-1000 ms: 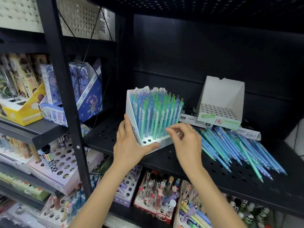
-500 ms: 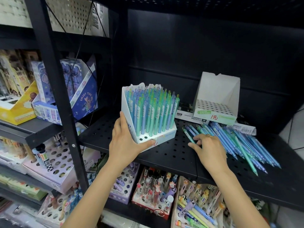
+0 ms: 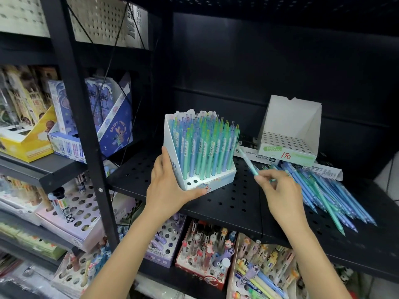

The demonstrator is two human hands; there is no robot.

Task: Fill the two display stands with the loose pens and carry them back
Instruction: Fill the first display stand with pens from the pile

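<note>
- You have the nearly full stand (image 3: 199,152) on the black shelf (image 3: 233,203), with only a couple of empty holes (image 3: 192,182) showing in its front row; aim the pen (image 3: 248,161) at those.
- Turn the pen upright before you lower it. Right now it slants up and back toward the stand, so it would catch on the neighbouring pens if pushed in at that angle.
- Which end of the pen points down is hard to tell through the blur, so check that it matches the others in the stand before seating it.
- Lower it straight into the hole until it stops; don't force it against the cardboard.
- Your left hand (image 3: 170,186) wraps the stand's front left corner, thumb along the bottom front edge and fingers (image 3: 166,156) up the side wall. Keep that brace so the stand doesn't slide on the shelf.
- Your right hand (image 3: 278,188) hovers just right of the stand, fingers curled, pinching the pen near its lower end between thumb and fingertips, wrist raised off the shelf.
- The loose pens (image 3: 323,197) lie in a heap to the right of the stand, and the empty second stand (image 3: 289,134) sits behind them, further right and back. It looks wholly unfilled, so most of the job is ahead.
</note>
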